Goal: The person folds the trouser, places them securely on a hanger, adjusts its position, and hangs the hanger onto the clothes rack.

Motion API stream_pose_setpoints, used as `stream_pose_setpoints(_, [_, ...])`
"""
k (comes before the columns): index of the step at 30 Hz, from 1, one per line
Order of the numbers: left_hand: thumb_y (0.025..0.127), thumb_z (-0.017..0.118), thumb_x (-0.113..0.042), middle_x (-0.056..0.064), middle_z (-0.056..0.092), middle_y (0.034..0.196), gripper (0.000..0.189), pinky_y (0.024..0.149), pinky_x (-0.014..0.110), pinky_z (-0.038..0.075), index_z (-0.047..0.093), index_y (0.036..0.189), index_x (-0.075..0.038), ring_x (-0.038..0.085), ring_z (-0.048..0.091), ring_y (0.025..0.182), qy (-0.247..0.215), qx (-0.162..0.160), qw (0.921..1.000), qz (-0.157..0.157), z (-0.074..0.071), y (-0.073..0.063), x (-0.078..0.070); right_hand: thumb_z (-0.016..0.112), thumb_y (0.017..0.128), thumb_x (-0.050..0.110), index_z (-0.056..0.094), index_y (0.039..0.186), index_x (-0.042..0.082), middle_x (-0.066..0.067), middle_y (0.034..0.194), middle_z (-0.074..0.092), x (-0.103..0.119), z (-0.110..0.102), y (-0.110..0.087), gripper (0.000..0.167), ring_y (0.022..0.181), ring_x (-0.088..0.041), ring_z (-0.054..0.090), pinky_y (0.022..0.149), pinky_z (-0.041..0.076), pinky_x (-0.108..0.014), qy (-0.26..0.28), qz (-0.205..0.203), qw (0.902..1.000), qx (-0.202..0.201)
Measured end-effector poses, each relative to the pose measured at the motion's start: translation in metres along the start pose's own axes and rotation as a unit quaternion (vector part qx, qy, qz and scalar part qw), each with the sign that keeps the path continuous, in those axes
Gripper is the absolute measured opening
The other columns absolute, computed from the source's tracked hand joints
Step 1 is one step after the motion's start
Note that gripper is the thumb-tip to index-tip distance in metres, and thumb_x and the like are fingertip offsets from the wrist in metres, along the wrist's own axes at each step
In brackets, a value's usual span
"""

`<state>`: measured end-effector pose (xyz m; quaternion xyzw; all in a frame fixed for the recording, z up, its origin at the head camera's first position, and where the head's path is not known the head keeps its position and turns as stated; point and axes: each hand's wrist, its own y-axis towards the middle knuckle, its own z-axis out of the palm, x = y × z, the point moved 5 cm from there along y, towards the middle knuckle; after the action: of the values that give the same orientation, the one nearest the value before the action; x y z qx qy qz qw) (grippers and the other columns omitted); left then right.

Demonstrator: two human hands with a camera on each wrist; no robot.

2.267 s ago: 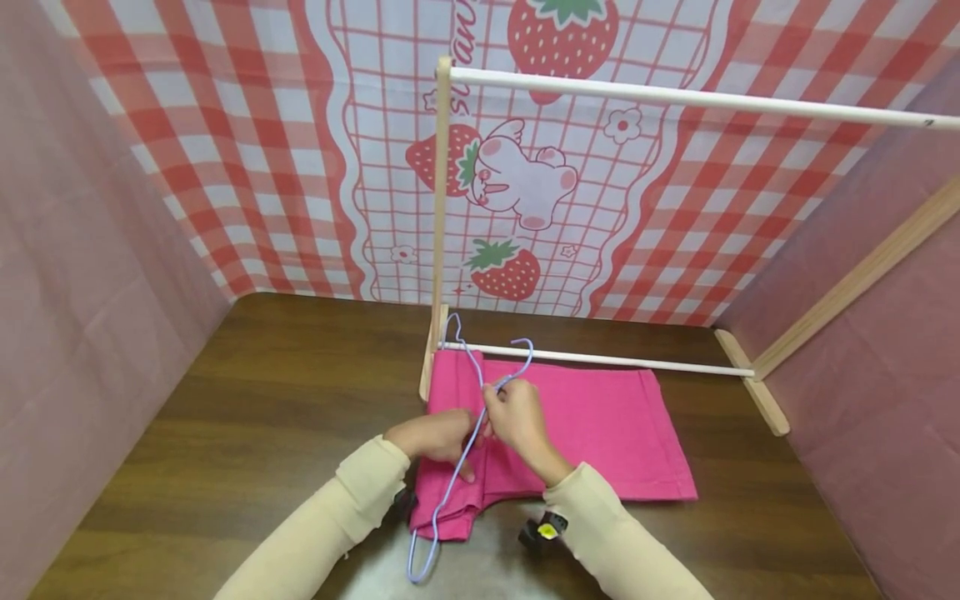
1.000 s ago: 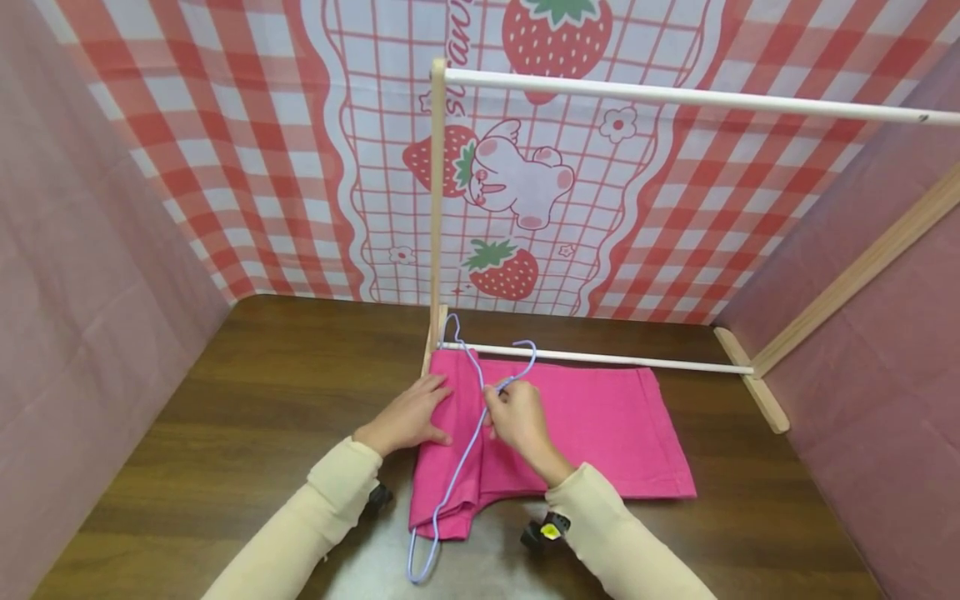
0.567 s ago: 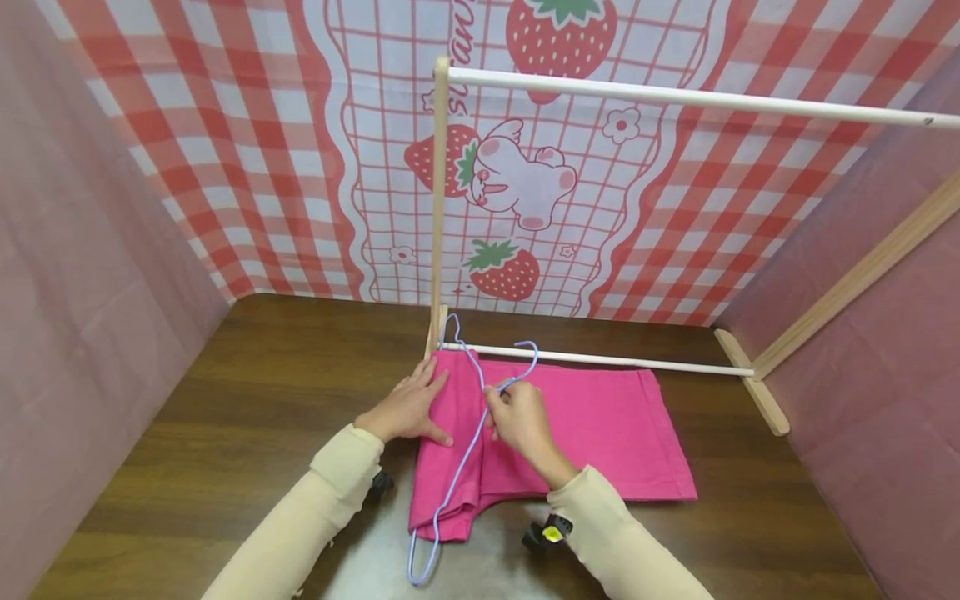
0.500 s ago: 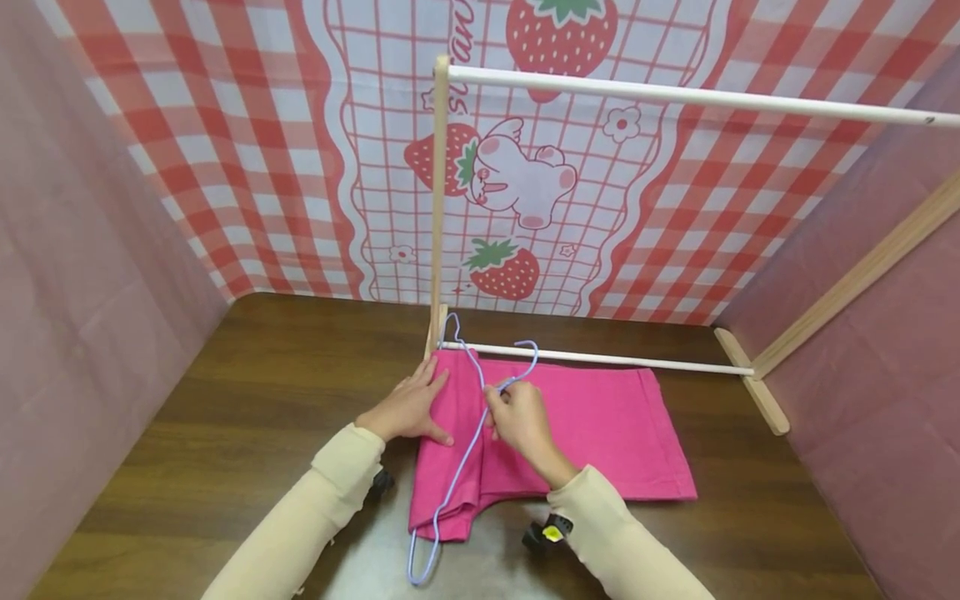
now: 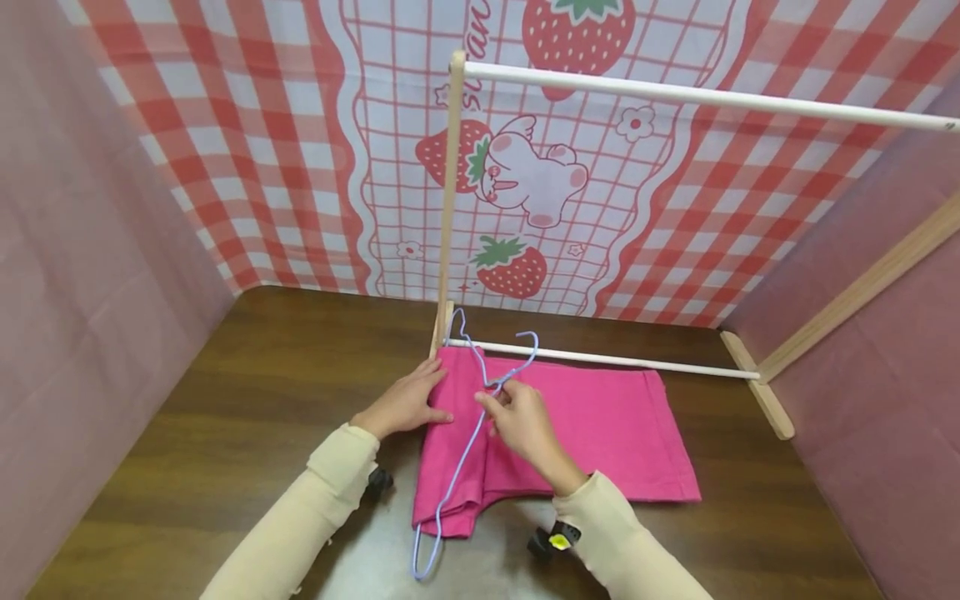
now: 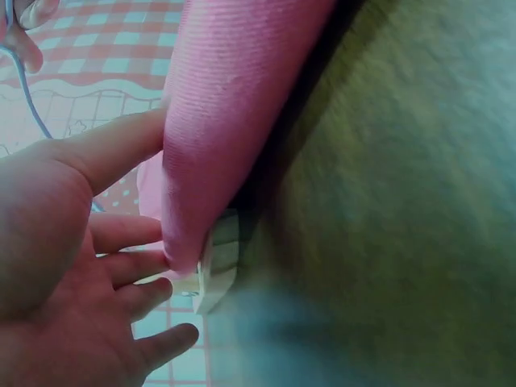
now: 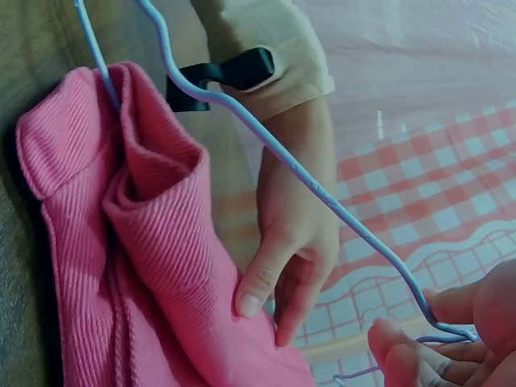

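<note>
Pink trousers point(image 5: 592, 433) lie folded on the table, their left part doubled over the lower bar of a lilac wire hanger point(image 5: 459, 479). The hanger's upper wire stands over the cloth, its hook pointing to the back right. At the hanger's neck, the thumb and fingers of my right hand point(image 5: 525, 425) pinch the wire. My left hand point(image 5: 405, 404) rests along the folded left edge, fingers spread and thumb on the cloth. In the left wrist view, the fingertips of the left hand point(image 6: 56, 250) touch the trousers point(image 6: 234, 89). The right wrist view shows the doubled layers of the trousers point(image 7: 161, 266).
A wooden rack stands behind the trousers, with a white top rail point(image 5: 675, 93), a white lower bar point(image 5: 622, 359) and a left post point(image 5: 450, 192). Its right foot point(image 5: 761, 387) lies beyond the trouser hem. A checked strawberry cloth point(image 5: 262, 158) hangs at the back.
My left hand has come out from under the hanger wire and moved left onto the folded edge, its fingers spreading. My right hand stays at the hanger's neck. The head view has shifted slightly.
</note>
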<state>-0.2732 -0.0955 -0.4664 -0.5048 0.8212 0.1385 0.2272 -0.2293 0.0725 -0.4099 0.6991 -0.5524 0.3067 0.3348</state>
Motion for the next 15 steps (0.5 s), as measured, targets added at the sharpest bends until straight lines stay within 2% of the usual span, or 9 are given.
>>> stream_pose_setpoints(5, [0.085, 0.073, -0.03, 0.026, 0.037, 0.152, 0.071, 0.117, 0.051, 0.029, 0.045, 0.139, 0.007, 0.041, 0.03, 0.144, -0.017, -0.017, 0.9997, -0.003, -0.003, -0.002, 0.004, 0.072, 0.087, 0.022, 0.062, 0.085, 0.004, -0.005, 0.068, 0.064, 0.007, 0.002, -0.005, 0.021, 0.05, -0.008, 0.051, 0.045, 0.041, -0.02, -0.067, -0.03, 0.9972, -0.006])
stream_pose_setpoints(8, [0.086, 0.072, -0.024, 0.025, 0.054, 0.138, 0.056, 0.112, 0.052, 0.036, 0.056, 0.13, 0.007, 0.041, 0.044, 0.134, -0.024, -0.063, 0.9977, 0.001, -0.008, -0.003, 0.007, 0.073, 0.086, 0.024, 0.06, 0.084, 0.006, -0.004, 0.069, 0.063, 0.011, 0.006, -0.008, 0.022, 0.051, -0.005, 0.048, 0.045, 0.04, -0.02, -0.083, -0.045, 0.9955, -0.003])
stream_pose_setpoints(10, [0.087, 0.071, -0.022, 0.024, 0.062, 0.127, 0.046, 0.108, 0.051, 0.04, 0.062, 0.123, 0.005, 0.04, 0.052, 0.126, -0.038, -0.096, 0.9946, 0.001, -0.012, -0.003, 0.008, 0.073, 0.087, 0.024, 0.062, 0.091, 0.003, -0.003, 0.07, 0.063, 0.013, 0.008, -0.01, 0.024, 0.05, -0.005, 0.047, 0.045, 0.04, -0.019, -0.085, -0.054, 0.9949, -0.002])
stream_pose_setpoints(12, [0.087, 0.07, -0.019, 0.022, 0.066, 0.119, 0.037, 0.105, 0.051, 0.043, 0.066, 0.116, 0.003, 0.039, 0.057, 0.119, -0.057, -0.124, 0.9906, -0.001, -0.016, -0.005, 0.009, 0.072, 0.087, 0.023, 0.062, 0.098, 0.001, -0.003, 0.071, 0.063, 0.014, 0.011, -0.012, 0.026, 0.049, -0.004, 0.047, 0.044, 0.04, -0.019, -0.083, -0.063, 0.9945, -0.001])
stream_pose_setpoints(15, [0.089, 0.068, -0.017, 0.02, 0.067, 0.118, 0.031, 0.103, 0.051, 0.044, 0.069, 0.114, 0.001, 0.038, 0.06, 0.116, -0.095, -0.147, 0.9843, -0.02, -0.021, -0.006, 0.01, 0.072, 0.087, 0.023, 0.062, 0.105, 0.002, -0.002, 0.074, 0.063, 0.017, 0.015, -0.015, 0.03, 0.049, -0.001, 0.046, 0.045, 0.04, -0.018, -0.088, -0.078, 0.993, -0.004])
